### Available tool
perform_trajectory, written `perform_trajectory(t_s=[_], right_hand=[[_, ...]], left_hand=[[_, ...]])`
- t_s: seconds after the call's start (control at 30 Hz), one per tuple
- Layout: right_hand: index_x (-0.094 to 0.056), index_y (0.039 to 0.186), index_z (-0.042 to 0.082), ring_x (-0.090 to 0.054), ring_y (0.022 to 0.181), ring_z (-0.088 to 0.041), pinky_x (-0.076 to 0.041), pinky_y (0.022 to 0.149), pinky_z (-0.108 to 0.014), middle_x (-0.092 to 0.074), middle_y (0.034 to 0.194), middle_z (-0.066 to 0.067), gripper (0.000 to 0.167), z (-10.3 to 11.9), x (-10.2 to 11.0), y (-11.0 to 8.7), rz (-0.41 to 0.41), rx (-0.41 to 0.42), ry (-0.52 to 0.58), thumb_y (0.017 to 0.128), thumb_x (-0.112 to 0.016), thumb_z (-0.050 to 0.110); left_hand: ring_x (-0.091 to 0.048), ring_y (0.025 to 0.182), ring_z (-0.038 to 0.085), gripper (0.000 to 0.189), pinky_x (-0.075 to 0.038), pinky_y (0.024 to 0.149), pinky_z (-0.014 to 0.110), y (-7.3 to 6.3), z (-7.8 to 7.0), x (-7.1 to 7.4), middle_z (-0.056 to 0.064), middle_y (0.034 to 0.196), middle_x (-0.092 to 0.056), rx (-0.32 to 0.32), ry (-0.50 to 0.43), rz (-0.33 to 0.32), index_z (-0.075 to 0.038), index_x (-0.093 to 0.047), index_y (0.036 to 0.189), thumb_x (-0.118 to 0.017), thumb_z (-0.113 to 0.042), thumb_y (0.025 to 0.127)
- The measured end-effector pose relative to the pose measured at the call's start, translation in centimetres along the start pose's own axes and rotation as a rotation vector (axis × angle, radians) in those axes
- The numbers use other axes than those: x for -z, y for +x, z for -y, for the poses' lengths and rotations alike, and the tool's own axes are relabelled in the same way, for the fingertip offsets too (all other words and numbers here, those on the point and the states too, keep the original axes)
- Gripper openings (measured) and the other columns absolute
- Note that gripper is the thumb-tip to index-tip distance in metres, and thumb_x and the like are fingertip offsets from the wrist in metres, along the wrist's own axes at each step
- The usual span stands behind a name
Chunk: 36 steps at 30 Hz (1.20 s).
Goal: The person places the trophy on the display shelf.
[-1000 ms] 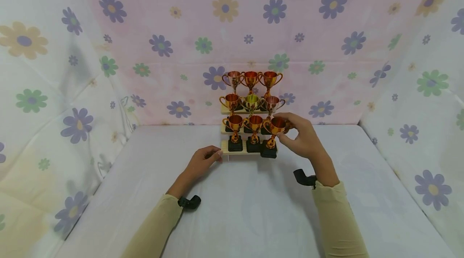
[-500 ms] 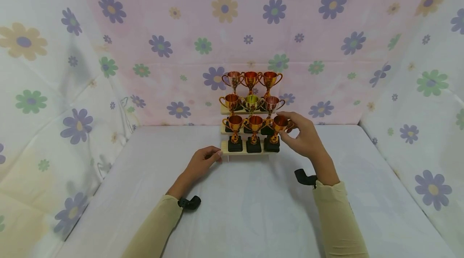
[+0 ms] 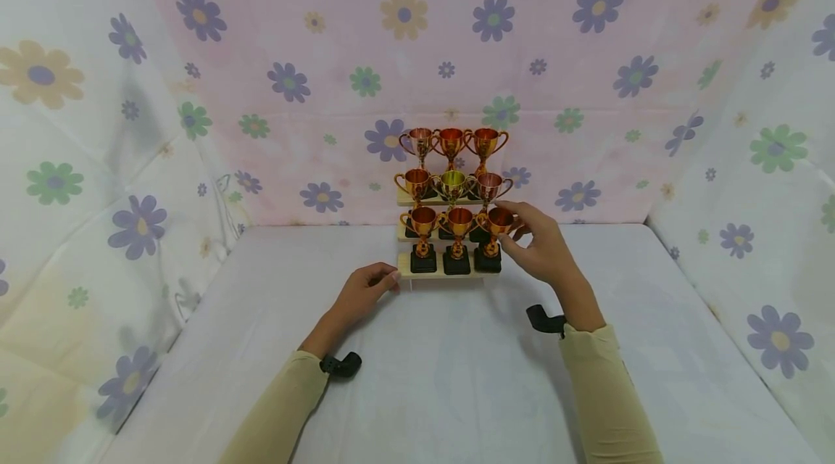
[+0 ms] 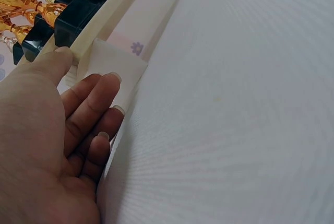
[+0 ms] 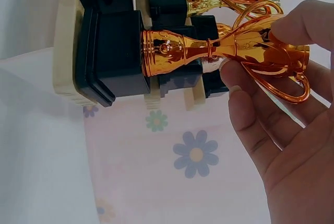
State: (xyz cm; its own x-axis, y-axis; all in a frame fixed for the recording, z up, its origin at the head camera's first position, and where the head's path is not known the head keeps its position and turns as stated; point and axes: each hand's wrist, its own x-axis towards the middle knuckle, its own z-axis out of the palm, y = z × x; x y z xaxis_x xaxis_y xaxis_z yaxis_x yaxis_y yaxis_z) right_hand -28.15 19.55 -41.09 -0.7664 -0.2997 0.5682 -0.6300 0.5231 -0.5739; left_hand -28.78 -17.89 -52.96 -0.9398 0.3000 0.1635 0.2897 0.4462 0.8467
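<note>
A three-step wooden display stand [image 3: 437, 276] bears rows of small trophy cups on black bases. My right hand [image 3: 540, 241] pinches the bowl of the orange-gold trophy cup [image 3: 493, 250] at the right end of the front step. In the right wrist view, thumb and fingers lie on either side of this trophy cup's bowl [image 5: 255, 46], and its black base [image 5: 117, 54] stands on the step. My left hand [image 3: 363, 295] holds the stand's left end. In the left wrist view, its thumb lies at the step's edge [image 4: 88, 36], with the fingers curled below.
Two more orange-gold cups [image 3: 423, 223] share the front step. Behind them, the middle row includes a yellow-gold cup [image 3: 453, 185], and the back row has a paler cup [image 3: 420, 141] at left. A white cloth [image 3: 417, 377] covers the table; a flowered cloth wall [image 3: 313, 138] rises behind.
The trophy cup in my right hand has moved from overhanging the front step's edge back onto the step, then slightly left into line with its neighbours. My left hand has stayed put.
</note>
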Motion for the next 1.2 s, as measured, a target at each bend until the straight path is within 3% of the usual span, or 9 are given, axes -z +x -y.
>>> perform_trajectory(t_s=[0.13, 0.37, 1.2], right_hand=[[-0.060, 0.149, 0.007, -0.067, 0.098, -0.021, -0.061, 0.081, -0.037, -0.070, 0.126, -0.008, 0.056, -0.2, -0.3, 0.0, 0.009, -0.006, 0.006, 0.094, -0.073, 0.001], [-0.058, 0.150, 0.007, -0.067, 0.097, -0.025, -0.061, 0.081, -0.050, -0.069, 0.129, -0.012, 0.057, -0.2, -0.8, 0.0, 0.002, -0.017, 0.036, 0.095, -0.070, -0.001], [-0.050, 0.151, 0.001, -0.066, 0.099, -0.028, -0.062, 0.084, -0.050, -0.067, 0.126, -0.016, 0.063, -0.4, -1.3, 0.1, -0.017, -0.085, 0.033, 0.093, -0.075, 0.002]], left_hand=[[-0.070, 0.094, 0.015, 0.028, -0.052, 0.092, 0.038, 0.1, 0.0, 0.0, -0.003, 0.096, -0.077, -0.008, -0.002, -0.001, -0.013, -0.076, 0.120, -0.062, -0.035, 0.108], [-0.070, 0.093, 0.016, 0.027, -0.053, 0.091, 0.039, 0.1, 0.1, 0.0, -0.002, 0.096, -0.077, -0.013, -0.003, -0.002, -0.013, -0.076, 0.119, -0.063, -0.035, 0.108], [-0.070, 0.094, 0.015, 0.028, -0.052, 0.095, 0.042, 0.1, 0.1, -0.1, -0.004, 0.095, -0.078, -0.007, -0.004, -0.009, -0.014, -0.076, 0.120, -0.063, -0.036, 0.108]])
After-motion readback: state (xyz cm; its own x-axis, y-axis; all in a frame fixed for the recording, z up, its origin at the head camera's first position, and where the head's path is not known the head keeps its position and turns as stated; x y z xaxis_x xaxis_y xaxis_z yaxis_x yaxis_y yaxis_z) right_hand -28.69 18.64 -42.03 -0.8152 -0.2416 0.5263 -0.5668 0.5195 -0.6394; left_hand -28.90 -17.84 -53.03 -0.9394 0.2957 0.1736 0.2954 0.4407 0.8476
